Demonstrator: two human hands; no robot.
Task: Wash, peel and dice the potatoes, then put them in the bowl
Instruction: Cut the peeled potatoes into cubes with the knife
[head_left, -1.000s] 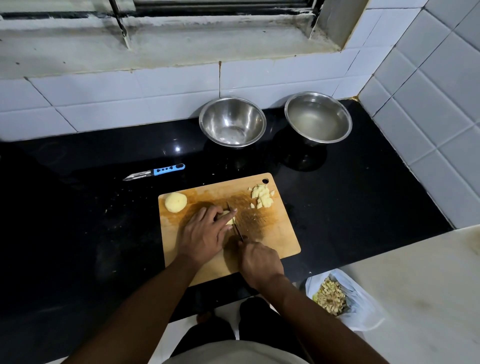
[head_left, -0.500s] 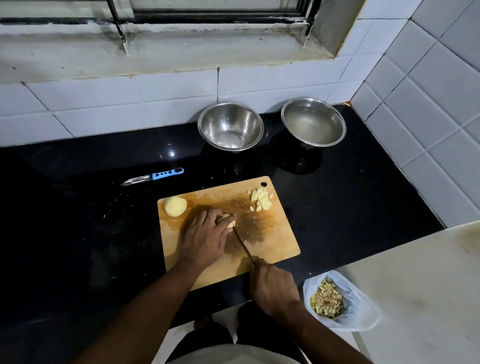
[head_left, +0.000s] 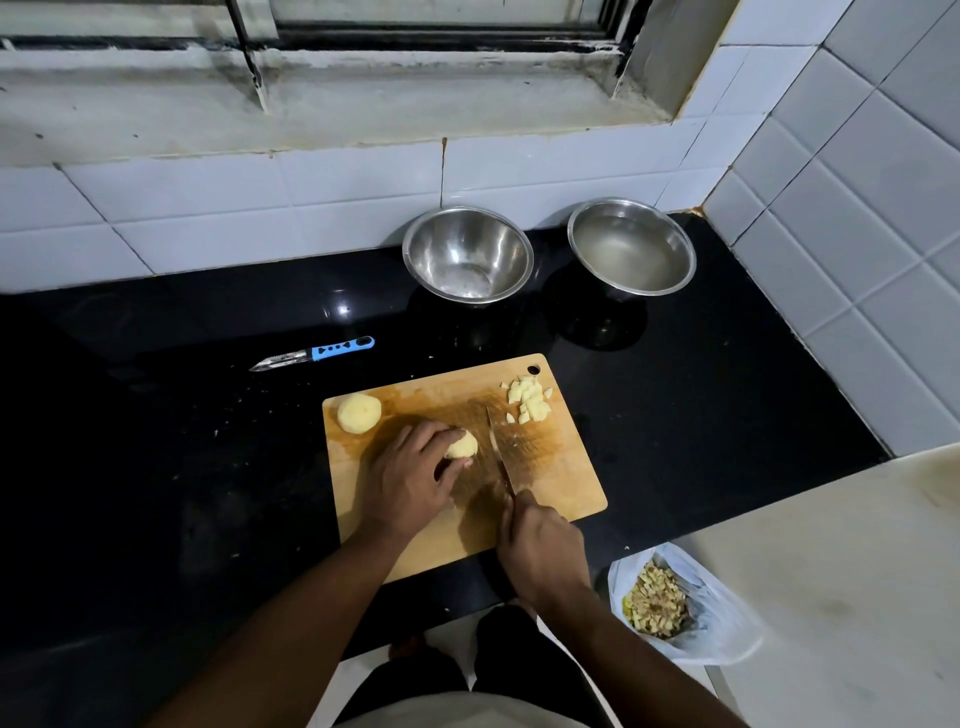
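Dicing peeled potato on a wooden cutting board (head_left: 561, 483), a person works at a black countertop (head_left: 156, 441) below a tiled wall. The left hand (head_left: 410, 480) is clamped over a potato piece (head_left: 462, 446) near the board's middle, fingers curled on top of it. The right hand (head_left: 543, 551) is closed around the handle of a knife (head_left: 496, 447), whose blade lies just beside the piece, on its right, with the tip pointing away from the person.

A small heap of diced potato (head_left: 530, 400) sits at the board's far right corner, and another peeled potato (head_left: 358, 412) waits at the far left corner. Two steel bowls stand well behind the board: the left bowl (head_left: 467, 254) looks empty, the right bowl (head_left: 631, 249) seems to hold water.

Cutting well here likely means keeping the fingertips tucked back from the blade, pressing the piece flat so it cannot roll, and slicing evenly.

The knife handle is buried in the fist, and whether the edge is touching the board cannot be told. How much potato lies under the left palm is hidden. A peeler (head_left: 314, 353) rests on the counter, and a plastic bag (head_left: 691, 608) of scraps sits at lower right.
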